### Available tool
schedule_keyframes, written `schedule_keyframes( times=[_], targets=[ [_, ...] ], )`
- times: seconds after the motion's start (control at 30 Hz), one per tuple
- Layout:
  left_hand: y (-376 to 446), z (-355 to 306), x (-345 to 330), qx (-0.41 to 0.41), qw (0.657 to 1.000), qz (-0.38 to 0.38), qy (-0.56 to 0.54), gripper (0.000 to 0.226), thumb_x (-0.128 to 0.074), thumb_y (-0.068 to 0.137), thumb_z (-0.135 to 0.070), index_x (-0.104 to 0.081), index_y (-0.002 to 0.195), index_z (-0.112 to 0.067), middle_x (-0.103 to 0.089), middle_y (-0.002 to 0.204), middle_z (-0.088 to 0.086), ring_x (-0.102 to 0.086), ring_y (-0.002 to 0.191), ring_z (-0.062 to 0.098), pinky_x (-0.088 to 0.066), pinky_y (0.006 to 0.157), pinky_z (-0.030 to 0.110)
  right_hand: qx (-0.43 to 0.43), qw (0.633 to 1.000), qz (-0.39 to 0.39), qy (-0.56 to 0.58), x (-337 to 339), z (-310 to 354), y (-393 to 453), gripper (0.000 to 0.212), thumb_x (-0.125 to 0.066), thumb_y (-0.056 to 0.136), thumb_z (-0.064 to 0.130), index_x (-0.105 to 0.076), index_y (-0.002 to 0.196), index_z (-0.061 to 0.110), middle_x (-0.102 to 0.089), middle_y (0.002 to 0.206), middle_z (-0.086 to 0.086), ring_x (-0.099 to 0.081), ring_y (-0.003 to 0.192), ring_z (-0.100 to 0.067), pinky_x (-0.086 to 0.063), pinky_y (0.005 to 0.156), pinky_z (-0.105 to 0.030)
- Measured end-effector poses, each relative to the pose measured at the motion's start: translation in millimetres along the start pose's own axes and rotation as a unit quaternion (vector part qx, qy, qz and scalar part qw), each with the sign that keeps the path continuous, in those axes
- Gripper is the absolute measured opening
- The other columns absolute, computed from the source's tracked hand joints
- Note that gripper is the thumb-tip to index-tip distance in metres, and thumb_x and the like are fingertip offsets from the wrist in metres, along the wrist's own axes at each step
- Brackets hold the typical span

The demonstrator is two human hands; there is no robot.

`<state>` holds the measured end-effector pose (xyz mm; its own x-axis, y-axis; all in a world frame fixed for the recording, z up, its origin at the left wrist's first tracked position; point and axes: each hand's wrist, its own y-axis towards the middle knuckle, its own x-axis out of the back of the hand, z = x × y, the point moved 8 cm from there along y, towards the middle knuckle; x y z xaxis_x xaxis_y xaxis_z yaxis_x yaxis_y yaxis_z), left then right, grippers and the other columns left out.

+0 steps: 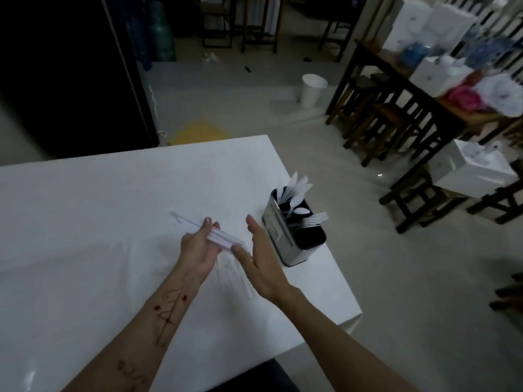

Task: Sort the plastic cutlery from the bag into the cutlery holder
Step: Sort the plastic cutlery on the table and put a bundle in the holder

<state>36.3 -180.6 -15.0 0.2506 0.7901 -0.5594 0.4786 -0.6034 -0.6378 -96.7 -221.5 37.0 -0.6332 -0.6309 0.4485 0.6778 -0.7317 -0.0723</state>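
Several blurred white cutlery pieces (219,235) lie gripped in left hand (198,247); right hand (260,250) flat, straight-fingered.

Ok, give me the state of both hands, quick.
Left hand: holding a bundle of white plastic cutlery.
Right hand: open, fingers straight, beside the bundle.

A bundle of white plastic cutlery (219,234) is lying slantwise at frame centre. Right of it, the shiny metal cutlery holder (293,232) is standing upright, with white knives, spoons and forks sticking out.
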Motion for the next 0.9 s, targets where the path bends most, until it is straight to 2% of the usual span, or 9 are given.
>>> schedule_keyframes(
  times=[0.1, 0.17, 0.27, 0.33, 0.37, 0.47, 0.6, 0.8, 0.9],
  targets=[
    [1, 18, -57, 0.006, 0.999, 0.051, -0.007, 0.004, -0.054, 0.095, -0.007, -0.055, 0.095, -0.004, -0.058, 0.087, 0.006, -0.059, 0.083, 0.015, -0.054, 0.076, 0.038, -0.041, 0.990, -0.044, 0.126, 20, 2, 23, 0.083, -0.035, 0.088, 0.073, -0.012, 0.154, 0.029, -0.022, 0.159, 0.009, -0.022, 0.144, 0.001, -0.022, 0.119, -0.031],
    [7, 16, -84, -0.019, 0.998, 0.047, -0.024, 0.007, -0.053, 0.095, -0.004, -0.056, 0.089, -0.006, -0.056, 0.085, 0.005, -0.058, 0.081, 0.015, -0.053, 0.076, 0.034, -0.036, 0.992, -0.056, 0.107, 43, 2, 40, 0.077, -0.032, 0.092, 0.069, -0.019, 0.153, 0.025, -0.026, 0.158, 0.009, -0.025, 0.143, -0.001, -0.023, 0.120, -0.034],
    [17, -3, -114, -0.095, 0.995, 0.041, -0.013, 0.016, -0.051, 0.094, 0.002, -0.052, 0.107, -0.006, -0.054, 0.090, 0.003, -0.057, 0.084, 0.015, -0.049, 0.088, 0.029, 0.068, 0.982, -0.134, -0.111, 107, 3, 76, 0.047, -0.043, 0.101, 0.041, -0.045, 0.141, 0.016, -0.046, 0.146, 0.001, -0.038, 0.136, -0.016, -0.032, 0.114, -0.038],
    [23, -8, -138, -0.136, 0.989, 0.052, 0.029, 0.023, -0.048, 0.096, 0.002, -0.045, 0.116, -0.008, -0.051, 0.091, 0.000, -0.057, 0.086, 0.014, -0.049, 0.079, 0.022, 0.114, 0.943, -0.182, -0.255, 143, -1, 102, 0.036, -0.048, 0.096, 0.025, -0.056, 0.131, 0.015, -0.054, 0.137, -0.004, -0.045, 0.128, -0.026, -0.036, 0.106, -0.041],
    [26, -7, -150, -0.153, 0.985, 0.058, 0.045, 0.023, -0.047, 0.096, 0.001, -0.042, 0.116, -0.008, -0.051, 0.092, -0.001, -0.057, 0.088, 0.014, -0.048, 0.077, 0.021, 0.099, 0.938, -0.191, -0.270, 158, -9, 113, 0.034, -0.049, 0.095, 0.020, -0.057, 0.128, 0.015, -0.055, 0.135, -0.005, -0.046, 0.125, -0.029, -0.036, 0.103, -0.040],
    [41, 2, -181, -0.198, 0.976, 0.046, 0.080, 0.021, -0.046, 0.098, -0.003, -0.037, 0.115, -0.011, -0.050, 0.092, -0.002, -0.058, 0.089, 0.012, -0.046, 0.079, 0.021, 0.038, 0.961, -0.188, -0.199, 189, -39, 130, 0.030, -0.048, 0.098, 0.013, -0.057, 0.126, 0.013, -0.055, 0.130, -0.006, -0.046, 0.122, -0.027, -0.034, 0.101, -0.032],
    [58, 30, -191, -0.219, 0.969, -0.002, 0.112, 0.019, -0.044, 0.100, -0.011, -0.032, 0.114, -0.015, -0.053, 0.094, -0.005, -0.060, 0.090, 0.008, -0.046, 0.079, 0.024, 0.017, 0.985, -0.128, -0.117, 188, -58, 134, 0.029, -0.043, 0.102, 0.015, -0.054, 0.128, 0.013, -0.054, 0.129, -0.005, -0.050, 0.118, -0.015, -0.033, 0.096, -0.017],
    [55, 35, -200, -0.301, 0.935, 0.001, 0.186, 0.017, -0.043, 0.100, -0.013, -0.033, 0.114, -0.014, -0.055, 0.094, -0.008, -0.062, 0.091, 0.009, -0.050, 0.083, 0.021, -0.002, 0.997, -0.073, -0.038, 179, -63, 133, 0.033, -0.036, 0.105, 0.031, -0.050, 0.132, 0.016, -0.060, 0.111, 0.008, -0.055, 0.098, -0.005, -0.039, 0.078, -0.012],
    [47, 35, -207, -0.328, 0.899, 0.026, 0.289, 0.021, -0.045, 0.100, -0.019, -0.034, 0.117, -0.013, -0.057, 0.092, -0.015, -0.063, 0.093, 0.007, -0.047, 0.080, 0.011, -0.011, 0.997, -0.078, 0.002, 183, -64, 136, 0.035, -0.031, 0.106, 0.037, -0.056, 0.122, 0.019, -0.065, 0.110, 0.006, -0.059, 0.098, -0.009, -0.044, 0.083, -0.020]
  ],
)
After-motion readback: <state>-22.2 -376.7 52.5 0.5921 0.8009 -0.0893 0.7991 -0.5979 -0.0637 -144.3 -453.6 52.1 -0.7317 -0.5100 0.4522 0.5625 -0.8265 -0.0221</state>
